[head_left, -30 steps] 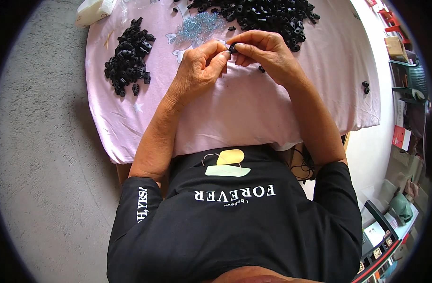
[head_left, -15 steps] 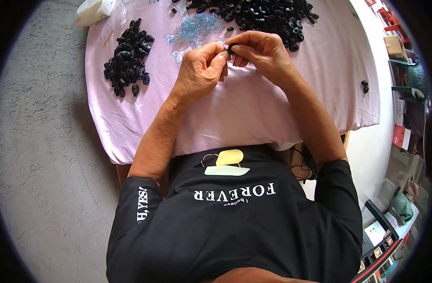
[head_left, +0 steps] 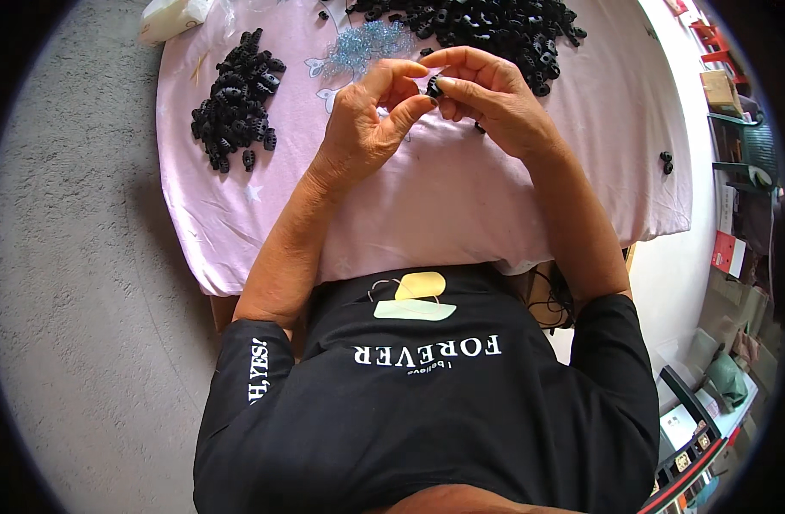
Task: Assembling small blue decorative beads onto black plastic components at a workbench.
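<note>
Above the near middle of the pink cloth, my right hand pinches a small black ribbed plastic piece between thumb and fingers. My left hand is close beside it, thumb and forefinger parted around a gap; its thumb tip comes near the black piece, and I cannot tell if they touch. Past my fingertips lies a loose heap of small clear bluish pieces, too fine to make out. A large pile of black pieces spreads beyond my right hand. On the left sits a smaller pile of similar black oval pieces.
A pink patterned cloth covers the table. Two black pieces lie alone near its right edge. A white package rests at the far left corner. Beyond the table's right side are a cardboard box and a dark green chair.
My left thumb and forefinger have spread apart, away from the pinched piece. The black piece now sits in my right fingers, slightly further right, and shows more of its ribbed side.
</note>
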`<action>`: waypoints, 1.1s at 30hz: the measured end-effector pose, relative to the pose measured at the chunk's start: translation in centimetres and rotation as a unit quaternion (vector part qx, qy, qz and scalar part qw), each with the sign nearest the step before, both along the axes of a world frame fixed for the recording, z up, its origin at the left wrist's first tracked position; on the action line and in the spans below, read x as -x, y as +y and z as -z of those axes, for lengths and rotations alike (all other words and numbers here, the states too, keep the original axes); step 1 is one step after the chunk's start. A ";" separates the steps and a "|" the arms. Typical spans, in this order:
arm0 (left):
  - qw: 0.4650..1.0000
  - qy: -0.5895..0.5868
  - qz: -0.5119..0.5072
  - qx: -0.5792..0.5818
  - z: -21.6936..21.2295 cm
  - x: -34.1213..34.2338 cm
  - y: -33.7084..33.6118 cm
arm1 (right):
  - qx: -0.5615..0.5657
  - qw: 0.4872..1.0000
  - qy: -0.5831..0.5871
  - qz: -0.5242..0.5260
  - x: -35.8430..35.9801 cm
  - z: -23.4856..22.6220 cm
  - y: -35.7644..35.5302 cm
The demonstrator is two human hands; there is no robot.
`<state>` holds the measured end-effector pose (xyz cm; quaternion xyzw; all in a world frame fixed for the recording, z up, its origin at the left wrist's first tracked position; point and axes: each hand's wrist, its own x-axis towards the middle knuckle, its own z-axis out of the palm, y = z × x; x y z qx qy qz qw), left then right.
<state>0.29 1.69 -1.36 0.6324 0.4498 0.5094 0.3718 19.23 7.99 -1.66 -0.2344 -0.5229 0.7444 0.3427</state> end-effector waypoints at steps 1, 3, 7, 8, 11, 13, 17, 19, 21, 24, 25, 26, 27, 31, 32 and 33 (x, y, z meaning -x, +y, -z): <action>1.000 0.013 0.015 -0.007 -0.1 0.1 0.0 | 0.000 1.000 0.000 0.000 0.0 -0.1 0.0; 0.999 0.027 0.031 -0.014 -0.2 0.2 0.0 | 0.008 1.000 -0.016 -0.004 0.0 -0.2 -0.1; 0.996 0.046 0.054 -0.044 -0.3 0.2 0.0 | -0.006 1.000 -0.006 -0.005 0.1 -0.1 -0.1; 0.995 0.051 0.061 -0.055 -0.3 0.2 0.0 | -0.012 1.000 -0.006 -0.008 0.1 -0.1 -0.1; 0.996 0.028 0.066 -0.049 -0.1 0.2 0.0 | -0.006 1.000 -0.005 -0.017 0.1 -0.3 -0.2; 0.995 0.052 0.077 -0.032 -0.3 0.5 -0.1 | 0.005 1.000 -0.004 -0.022 0.0 -0.3 -0.2; 0.994 0.079 0.072 -0.029 -0.5 0.3 -0.2 | 0.005 1.000 -0.006 -0.022 -0.1 -0.2 0.0; 0.991 0.101 0.043 -0.083 -0.3 -0.2 0.0 | 0.011 0.999 0.003 -0.031 -0.2 -0.2 0.0; 0.983 0.122 0.014 -0.137 -0.3 -0.4 -0.1 | 0.016 0.999 0.004 -0.033 -0.2 -0.3 0.0; 0.982 0.135 0.001 -0.134 -0.6 -0.6 -0.2 | 0.012 0.998 0.007 -0.058 -0.4 -0.4 0.0; 0.982 0.131 0.001 -0.135 -0.7 -0.7 -0.2 | 0.012 0.998 0.007 -0.059 -0.3 -0.4 0.0; 0.982 0.127 0.001 -0.137 -0.7 -0.7 -0.2 | 0.017 0.998 0.015 -0.059 -0.3 -0.4 -0.1; 0.982 0.128 0.000 -0.137 -0.7 -0.7 -0.2 | 0.022 0.998 0.023 -0.059 -0.3 -0.4 -0.2; 0.987 0.112 -0.014 -0.115 -0.5 -0.9 -0.2 | 0.023 0.998 0.024 -0.052 -0.1 -0.1 -0.1; 0.987 0.117 -0.024 -0.107 -0.4 -1.0 -0.2 | 0.019 0.999 0.005 -0.039 -0.1 -0.2 -0.1; 0.985 0.124 -0.042 -0.111 -0.4 -0.8 0.0 | 0.016 0.999 -0.013 -0.026 -0.1 -0.2 0.0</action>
